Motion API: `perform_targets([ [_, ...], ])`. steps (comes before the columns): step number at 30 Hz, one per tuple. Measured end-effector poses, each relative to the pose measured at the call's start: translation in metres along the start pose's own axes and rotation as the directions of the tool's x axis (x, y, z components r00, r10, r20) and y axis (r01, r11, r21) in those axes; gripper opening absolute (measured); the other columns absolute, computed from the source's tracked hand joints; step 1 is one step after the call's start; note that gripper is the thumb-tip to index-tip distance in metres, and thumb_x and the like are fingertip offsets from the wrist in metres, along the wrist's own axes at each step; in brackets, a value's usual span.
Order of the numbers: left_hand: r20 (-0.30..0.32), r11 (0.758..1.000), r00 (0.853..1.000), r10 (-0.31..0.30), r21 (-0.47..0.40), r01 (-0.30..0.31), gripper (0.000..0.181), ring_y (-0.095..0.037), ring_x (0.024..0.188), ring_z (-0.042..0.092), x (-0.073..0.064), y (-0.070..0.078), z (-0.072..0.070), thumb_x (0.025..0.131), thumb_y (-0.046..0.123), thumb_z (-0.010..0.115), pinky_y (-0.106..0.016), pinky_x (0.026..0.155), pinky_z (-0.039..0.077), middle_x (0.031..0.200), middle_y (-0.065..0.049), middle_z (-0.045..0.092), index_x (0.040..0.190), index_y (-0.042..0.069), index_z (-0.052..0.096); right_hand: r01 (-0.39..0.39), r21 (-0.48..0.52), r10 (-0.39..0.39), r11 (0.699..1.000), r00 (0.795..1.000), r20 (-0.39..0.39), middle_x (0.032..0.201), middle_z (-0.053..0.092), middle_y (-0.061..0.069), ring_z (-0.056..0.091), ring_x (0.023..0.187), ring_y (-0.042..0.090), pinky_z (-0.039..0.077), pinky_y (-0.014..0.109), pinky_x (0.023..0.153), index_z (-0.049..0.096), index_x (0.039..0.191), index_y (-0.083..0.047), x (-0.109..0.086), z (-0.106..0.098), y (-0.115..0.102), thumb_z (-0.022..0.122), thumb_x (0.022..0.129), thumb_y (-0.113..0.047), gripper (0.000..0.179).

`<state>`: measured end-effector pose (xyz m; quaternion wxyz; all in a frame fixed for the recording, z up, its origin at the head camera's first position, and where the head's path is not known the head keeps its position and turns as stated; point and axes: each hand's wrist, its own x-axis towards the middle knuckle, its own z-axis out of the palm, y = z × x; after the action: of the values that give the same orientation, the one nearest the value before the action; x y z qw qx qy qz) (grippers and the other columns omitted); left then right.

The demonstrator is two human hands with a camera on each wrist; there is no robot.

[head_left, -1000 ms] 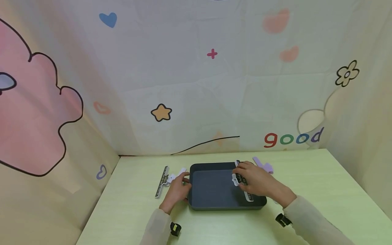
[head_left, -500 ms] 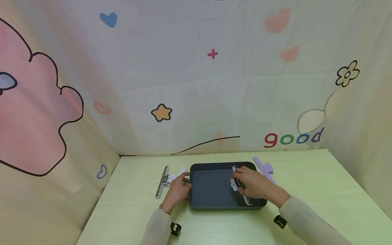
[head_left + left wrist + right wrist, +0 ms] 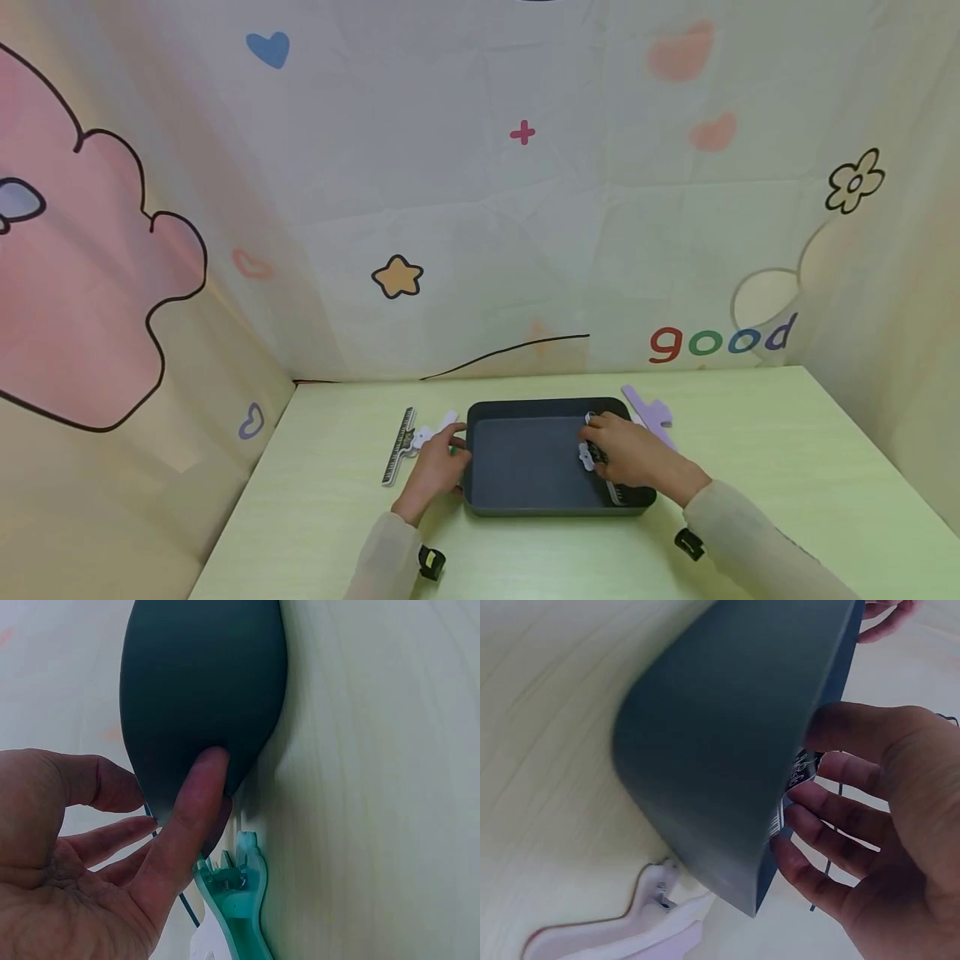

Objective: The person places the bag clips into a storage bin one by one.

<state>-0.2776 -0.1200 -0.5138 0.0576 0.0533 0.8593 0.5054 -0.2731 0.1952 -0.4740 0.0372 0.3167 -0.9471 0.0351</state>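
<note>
A shallow dark grey rectangular tray [image 3: 525, 462] lies on the table. My left hand [image 3: 437, 465] holds its left wall; in the left wrist view the thumb goes behind the rim while a finger presses the outer face of the wall [image 3: 202, 675]. Over the tray's right part, my right hand [image 3: 626, 450] grips a long black-and-white clip [image 3: 615, 493] with ruler-like markings and a white flower-shaped tab. The clip is low inside the tray, its near end close to the front wall. Much of it is hidden by the fingers; the right wrist view shows only black printed bits [image 3: 801, 766].
Left of the tray lies another black ruler-edged clip [image 3: 397, 446]. A green clip [image 3: 234, 889] sits under my left hand. On the right, a purple clip [image 3: 652, 415] lies beside the tray. A printed cloth backdrop [image 3: 487, 208] rises behind the pale table [image 3: 337, 533].
My right hand has brought the clip lower into the tray, first shifting a little left and nearer, then slightly back right. The left hand and tray stay put.
</note>
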Motion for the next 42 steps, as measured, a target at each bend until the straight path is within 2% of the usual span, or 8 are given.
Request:
perform_targets([
  [11,0.012,1.000,1.000,0.004,-0.003,-0.004,0.055,-0.024,0.071,0.069,-0.002,0.002,0.002,0.088,0.004,0.052,-0.036,0.044,0.057,0.119,-0.025,0.063,0.142,0.004,0.047,-0.019,0.010,0.018,1.000,0.999,0.036,0.107,0.064,0.006,0.060,0.100,0.026,0.057,0.040,0.082,0.068,0.111,-0.010,-0.003,0.009,0.003,0.080,0.078,-0.014,0.035],
  [18,0.012,1.000,1.000,0.001,-0.005,-0.001,0.054,-0.024,0.072,0.069,-0.002,0.003,0.002,0.088,0.004,0.052,-0.037,0.044,0.057,0.120,-0.025,0.062,0.142,0.004,0.047,-0.013,0.011,0.013,1.000,0.999,0.045,0.122,0.061,0.009,0.059,0.114,0.031,0.057,0.044,0.086,0.063,0.124,-0.011,-0.006,0.007,0.003,0.079,0.081,-0.018,0.046],
  [24,0.006,1.000,1.000,0.007,-0.001,-0.007,0.054,-0.024,0.071,0.068,-0.002,0.003,0.002,0.088,0.005,0.052,-0.037,0.044,0.057,0.120,-0.025,0.062,0.142,0.004,0.047,0.037,-0.008,-0.038,0.999,0.998,-0.043,0.120,0.061,0.006,0.060,0.111,0.027,0.057,0.041,0.084,0.063,0.125,-0.012,-0.011,0.004,0.004,0.078,0.082,-0.019,0.046],
  [29,0.006,1.000,1.000,0.002,0.000,-0.002,0.053,-0.024,0.071,0.068,-0.002,0.002,0.002,0.089,0.006,0.052,-0.037,0.045,0.058,0.120,-0.023,0.062,0.142,0.005,0.048,0.109,-0.024,-0.111,0.994,0.983,-0.144,0.117,0.062,0.005,0.061,0.105,0.024,0.057,0.038,0.083,0.064,0.121,-0.011,-0.014,-0.002,0.005,0.076,0.084,-0.018,0.040],
  [36,0.000,1.000,1.000,0.004,0.001,-0.004,0.052,-0.025,0.072,0.068,-0.001,0.002,0.001,0.089,0.005,0.052,-0.037,0.044,0.057,0.119,-0.025,0.063,0.141,0.004,0.049,0.101,-0.014,-0.102,0.995,0.980,-0.171,0.121,0.061,0.005,0.061,0.109,0.025,0.058,0.039,0.082,0.062,0.125,-0.011,-0.015,-0.014,0.007,0.075,0.085,-0.021,0.043],
  [42,-0.006,1.000,1.000,0.007,0.010,-0.007,0.052,-0.023,0.070,0.068,-0.001,0.001,0.002,0.088,0.005,0.053,-0.038,0.044,0.057,0.118,-0.025,0.064,0.140,0.004,0.049,0.106,-0.038,-0.112,0.994,0.970,-0.218,0.123,0.061,0.005,0.063,0.107,0.023,0.058,0.037,0.081,0.062,0.126,-0.012,-0.019,-0.024,0.011,0.079,0.082,-0.022,0.048],
])
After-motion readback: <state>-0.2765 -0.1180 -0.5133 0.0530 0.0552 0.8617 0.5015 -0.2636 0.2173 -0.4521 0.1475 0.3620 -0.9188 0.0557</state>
